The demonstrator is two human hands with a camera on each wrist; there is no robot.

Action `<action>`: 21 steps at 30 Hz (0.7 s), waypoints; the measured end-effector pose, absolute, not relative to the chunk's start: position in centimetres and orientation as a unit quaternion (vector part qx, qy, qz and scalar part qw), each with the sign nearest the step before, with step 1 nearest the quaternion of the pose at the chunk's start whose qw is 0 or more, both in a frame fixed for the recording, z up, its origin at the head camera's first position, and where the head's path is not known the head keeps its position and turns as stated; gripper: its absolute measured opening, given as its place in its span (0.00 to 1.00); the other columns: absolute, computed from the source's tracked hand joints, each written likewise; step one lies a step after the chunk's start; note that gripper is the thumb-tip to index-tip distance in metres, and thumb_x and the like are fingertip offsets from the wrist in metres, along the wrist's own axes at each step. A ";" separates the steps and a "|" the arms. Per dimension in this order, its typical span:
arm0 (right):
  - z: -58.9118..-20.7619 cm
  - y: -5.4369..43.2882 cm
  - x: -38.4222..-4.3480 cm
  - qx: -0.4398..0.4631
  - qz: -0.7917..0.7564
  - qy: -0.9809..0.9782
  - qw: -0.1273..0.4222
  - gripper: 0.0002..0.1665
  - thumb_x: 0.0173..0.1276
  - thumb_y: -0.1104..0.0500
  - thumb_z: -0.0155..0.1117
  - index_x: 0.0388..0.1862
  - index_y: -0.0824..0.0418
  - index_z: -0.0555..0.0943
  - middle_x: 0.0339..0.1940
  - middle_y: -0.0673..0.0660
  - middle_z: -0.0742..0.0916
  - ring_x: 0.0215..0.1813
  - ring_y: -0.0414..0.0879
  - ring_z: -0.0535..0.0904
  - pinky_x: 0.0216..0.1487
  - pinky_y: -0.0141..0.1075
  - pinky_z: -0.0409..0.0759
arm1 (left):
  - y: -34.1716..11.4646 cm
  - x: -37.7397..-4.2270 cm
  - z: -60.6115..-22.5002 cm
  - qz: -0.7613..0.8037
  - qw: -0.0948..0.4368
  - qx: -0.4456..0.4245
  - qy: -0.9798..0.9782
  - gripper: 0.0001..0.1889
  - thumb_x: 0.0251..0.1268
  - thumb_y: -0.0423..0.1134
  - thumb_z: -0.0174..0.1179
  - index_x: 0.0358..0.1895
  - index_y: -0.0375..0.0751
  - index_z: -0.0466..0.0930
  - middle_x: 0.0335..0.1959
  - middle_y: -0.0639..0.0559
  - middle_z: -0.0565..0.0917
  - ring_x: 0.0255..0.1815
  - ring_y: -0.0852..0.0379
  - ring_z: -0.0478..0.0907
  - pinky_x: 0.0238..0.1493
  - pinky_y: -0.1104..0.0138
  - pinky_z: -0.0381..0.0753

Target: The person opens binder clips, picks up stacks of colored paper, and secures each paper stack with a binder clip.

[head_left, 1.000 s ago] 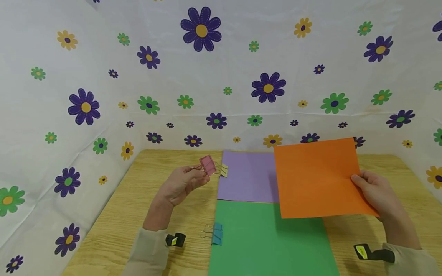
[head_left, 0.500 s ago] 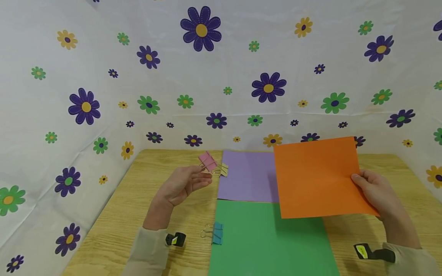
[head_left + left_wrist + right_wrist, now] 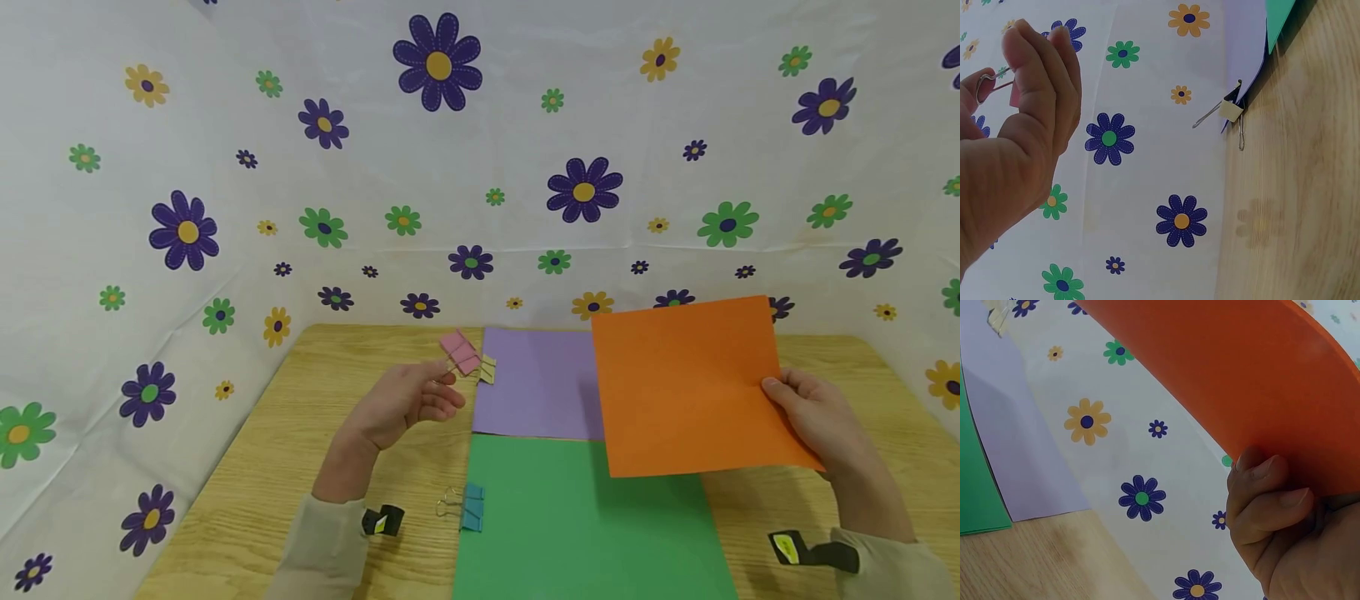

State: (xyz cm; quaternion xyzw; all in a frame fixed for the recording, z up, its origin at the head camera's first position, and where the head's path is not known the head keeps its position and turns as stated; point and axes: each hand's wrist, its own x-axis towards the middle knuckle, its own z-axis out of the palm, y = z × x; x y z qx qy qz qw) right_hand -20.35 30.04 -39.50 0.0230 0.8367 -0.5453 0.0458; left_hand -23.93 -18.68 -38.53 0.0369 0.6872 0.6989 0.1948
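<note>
My left hand [image 3: 401, 400] holds a pink binder clip [image 3: 460, 352] by its wire handle, between thumb and fingers, above the table's left part. In the left wrist view the fingers hide most of that clip; a wire loop [image 3: 985, 87] shows by the thumb. My right hand [image 3: 817, 417] grips the right edge of an orange paper sheet [image 3: 690, 392], raised over the other paper. A pale yellow binder clip [image 3: 487, 369] sits on the left edge of the purple paper [image 3: 536, 383]. Lower down, a blue binder clip [image 3: 472, 507] bites the left edge of the green paper [image 3: 585, 525].
The wooden table [image 3: 262, 467] reaches back to a white flowered cloth [image 3: 510, 150], which also stands along the left and right sides. Purple and green papers lie one behind the other in the middle, partly covered by the orange sheet in the head view.
The pink binder clip has turned in my left fingers and shifted slightly right, now held by its handle end. My right hand and the orange sheet have hardly moved.
</note>
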 end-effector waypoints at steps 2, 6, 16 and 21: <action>-39.4 30.0 -20.3 0.022 -0.547 0.836 0.045 0.34 0.83 0.47 0.39 0.68 0.77 0.58 0.27 0.42 0.83 0.24 0.44 0.84 0.28 0.38 0.83 | -18.7 -23.9 -38.5 0.688 0.195 0.039 0.698 0.22 0.77 0.45 0.49 0.52 0.23 0.72 0.31 0.47 0.85 0.26 0.61 0.81 0.33 0.71 0.83; -39.3 30.0 -20.3 0.022 -0.548 0.835 0.043 0.33 0.82 0.47 0.40 0.67 0.76 0.60 0.26 0.43 0.83 0.24 0.45 0.84 0.28 0.38 0.83 | -18.7 -23.8 -38.5 0.669 0.201 0.053 0.714 0.22 0.77 0.47 0.49 0.48 0.25 0.74 0.28 0.47 0.84 0.23 0.61 0.78 0.30 0.71 0.81; -39.1 29.8 -20.2 0.017 -0.579 0.814 0.044 0.18 0.81 0.47 0.44 0.55 0.59 0.71 0.26 0.46 0.84 0.23 0.45 0.83 0.27 0.37 0.83 | -18.5 -23.4 -38.3 0.646 0.208 0.092 0.729 0.21 0.76 0.48 0.48 0.37 0.30 0.77 0.22 0.48 0.82 0.17 0.61 0.74 0.22 0.72 0.75; -38.9 29.7 -20.1 0.008 -0.604 0.796 0.051 0.09 0.80 0.47 0.47 0.52 0.45 0.73 0.27 0.47 0.85 0.24 0.46 0.84 0.27 0.38 0.83 | -18.4 -23.3 -38.3 0.626 0.202 0.121 0.743 0.20 0.74 0.46 0.49 0.35 0.30 0.78 0.20 0.47 0.80 0.15 0.61 0.72 0.19 0.72 0.72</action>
